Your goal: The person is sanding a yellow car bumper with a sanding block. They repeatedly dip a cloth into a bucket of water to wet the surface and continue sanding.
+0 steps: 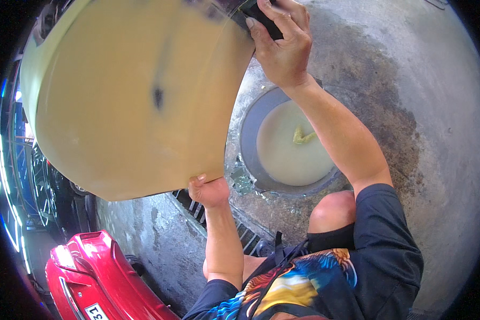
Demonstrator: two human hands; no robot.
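Note:
A large curved car body panel (117, 133), coated in yellowish beige with dark smudges, fills the upper left. My left hand (210, 192) is closed on its lower right edge, thumb on top of the coated face and the other fingers hidden underneath. Up at the panel's top right corner, my right hand (289, 50) grips a black sanding block (269, 20) between thumb and fingers. The block is against or just over the panel's edge; I cannot tell if it touches.
To the right of the panel, a grey tub (249, 125) of cloudy water stands on wet concrete (437, 106), with a yellowish piece (304, 137) in the water. A metal floor grate (245, 234) runs below the panel. A red car (106, 272) is at lower left.

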